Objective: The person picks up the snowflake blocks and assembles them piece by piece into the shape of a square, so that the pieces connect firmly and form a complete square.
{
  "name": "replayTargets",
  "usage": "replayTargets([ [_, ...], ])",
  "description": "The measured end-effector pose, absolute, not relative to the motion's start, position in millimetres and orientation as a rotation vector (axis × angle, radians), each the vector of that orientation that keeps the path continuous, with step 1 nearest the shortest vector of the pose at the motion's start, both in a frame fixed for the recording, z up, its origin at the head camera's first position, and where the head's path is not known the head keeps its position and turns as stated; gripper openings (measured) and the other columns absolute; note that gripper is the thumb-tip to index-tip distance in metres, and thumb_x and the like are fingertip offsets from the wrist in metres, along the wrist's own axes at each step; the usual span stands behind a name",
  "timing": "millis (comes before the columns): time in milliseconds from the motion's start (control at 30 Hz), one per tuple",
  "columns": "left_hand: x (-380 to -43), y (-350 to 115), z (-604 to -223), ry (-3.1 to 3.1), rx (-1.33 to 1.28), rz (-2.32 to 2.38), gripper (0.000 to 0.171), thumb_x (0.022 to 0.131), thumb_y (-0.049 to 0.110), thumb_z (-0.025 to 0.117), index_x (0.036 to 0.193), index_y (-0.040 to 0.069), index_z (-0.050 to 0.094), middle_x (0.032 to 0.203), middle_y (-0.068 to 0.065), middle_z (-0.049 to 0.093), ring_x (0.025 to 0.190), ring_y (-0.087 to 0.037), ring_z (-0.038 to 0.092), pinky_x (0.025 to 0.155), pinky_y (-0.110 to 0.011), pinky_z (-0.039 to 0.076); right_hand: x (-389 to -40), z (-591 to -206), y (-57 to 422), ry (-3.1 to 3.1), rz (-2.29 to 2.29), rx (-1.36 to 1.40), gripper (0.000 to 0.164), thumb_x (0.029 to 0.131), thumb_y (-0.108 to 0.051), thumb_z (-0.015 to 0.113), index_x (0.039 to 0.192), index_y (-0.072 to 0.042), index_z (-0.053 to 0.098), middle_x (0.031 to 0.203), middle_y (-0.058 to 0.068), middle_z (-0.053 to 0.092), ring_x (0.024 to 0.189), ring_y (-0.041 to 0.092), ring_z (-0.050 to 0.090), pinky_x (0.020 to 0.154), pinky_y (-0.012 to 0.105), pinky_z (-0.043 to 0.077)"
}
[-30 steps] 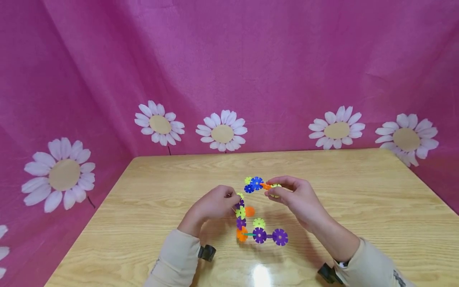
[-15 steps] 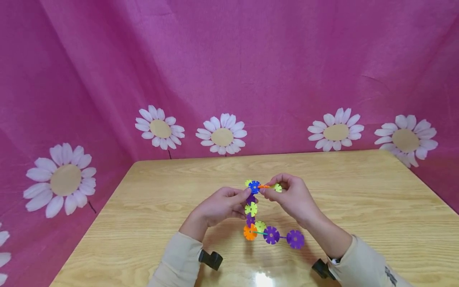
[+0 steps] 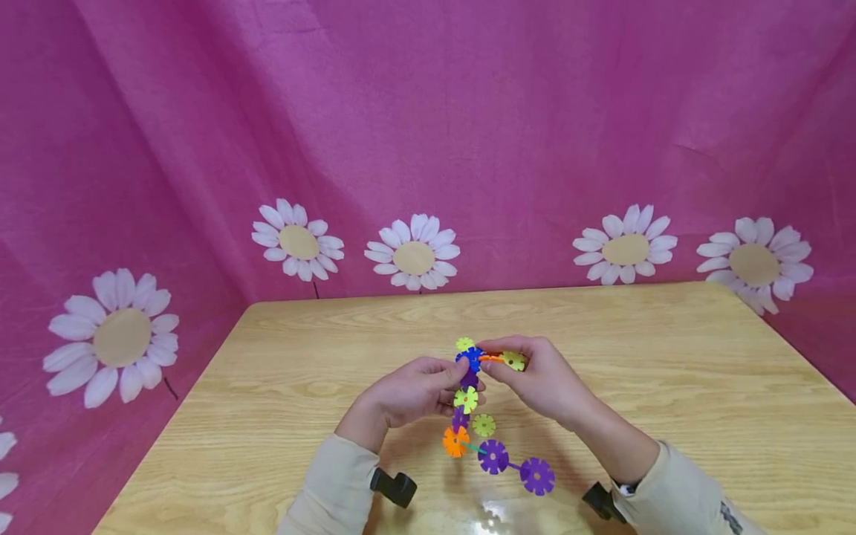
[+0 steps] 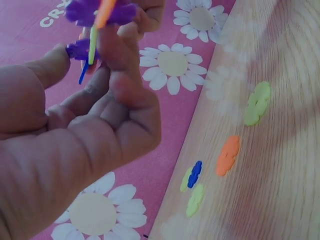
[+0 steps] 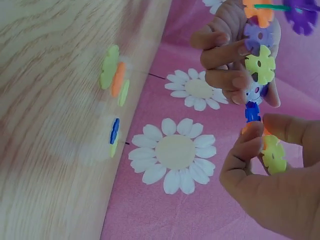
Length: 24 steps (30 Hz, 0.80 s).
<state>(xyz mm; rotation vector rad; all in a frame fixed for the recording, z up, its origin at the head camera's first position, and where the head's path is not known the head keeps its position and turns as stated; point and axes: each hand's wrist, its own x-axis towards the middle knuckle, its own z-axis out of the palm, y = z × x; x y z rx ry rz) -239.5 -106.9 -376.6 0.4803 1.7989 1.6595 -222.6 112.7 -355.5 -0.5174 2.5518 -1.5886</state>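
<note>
Slotted plastic snowflake discs are joined into a chain. My left hand (image 3: 404, 394) pinches its upper end, thumb by a blue disc (image 3: 471, 360). Below hang a yellow disc (image 3: 466, 400), an orange disc (image 3: 455, 442), a green disc seen edge-on, and purple discs (image 3: 537, 476). My right hand (image 3: 545, 383) pinches an orange disc (image 5: 266, 131) joined to a yellow disc (image 3: 513, 361). In the right wrist view the blue disc (image 5: 252, 112) meets a purple disc at the left fingertips; whether they are locked together, I cannot tell.
Loose discs lie on the wooden table (image 3: 321, 334): a yellow-green disc (image 4: 257, 103), an orange disc (image 4: 228, 155), a blue disc (image 4: 195, 174) and small yellow discs (image 4: 195, 200). A pink curtain with daisies (image 3: 412, 256) stands behind the table.
My left hand has moved right and its thumb now lies at the blue disc. The blue disc in my right hand has come against the chain's upper end. The chain's lower end has swung.
</note>
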Motion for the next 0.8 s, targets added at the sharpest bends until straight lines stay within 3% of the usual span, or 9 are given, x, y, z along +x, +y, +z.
replayTargets([
  [200,-238,-105,-377,1.835,0.43,1.698,0.054,0.107,0.038,0.043,0.125,-0.01,0.062,0.097,0.001,0.072,0.086,-0.011,0.066,0.082,-0.027,0.053,-224,-359,111,2.641,-1.562,-0.571,0.03,0.093,-0.02,0.071,0.119,-0.005,0.072,0.09,0.009,0.074,0.05,0.006,0.039,0.043,0.022,0.031],
  [367,-236,-102,-379,1.857,0.394,1.739,0.054,0.107,0.035,0.044,0.125,-0.013,0.061,0.096,-0.001,0.074,0.083,-0.009,0.066,0.083,-0.029,0.053,-225,-363,110,2.709,-1.54,-0.624,0.029,0.092,-0.019,0.072,0.116,-0.003,0.074,0.085,0.008,0.075,0.044,0.004,0.034,0.04,0.021,0.029],
  [533,-235,-100,-378,1.901,0.361,1.744,0.05,0.106,0.035,0.047,0.123,-0.009,0.066,0.1,-0.007,0.073,0.085,-0.011,0.065,0.082,-0.03,0.055,-225,-365,109,2.742,-1.504,-0.646,0.026,0.091,-0.017,0.073,0.113,-0.003,0.075,0.081,0.005,0.075,0.042,0.003,0.031,0.039,0.02,0.028],
  [800,-233,-96,-373,1.915,0.361,1.737,0.055,0.104,0.04,0.049,0.124,-0.009,0.065,0.106,-0.009,0.074,0.087,-0.01,0.068,0.091,-0.036,0.055,-227,-359,114,2.718,-1.516,-0.677,0.026,0.091,-0.015,0.073,0.113,-0.002,0.075,0.089,0.01,0.076,0.048,0.005,0.041,0.042,0.021,0.032],
])
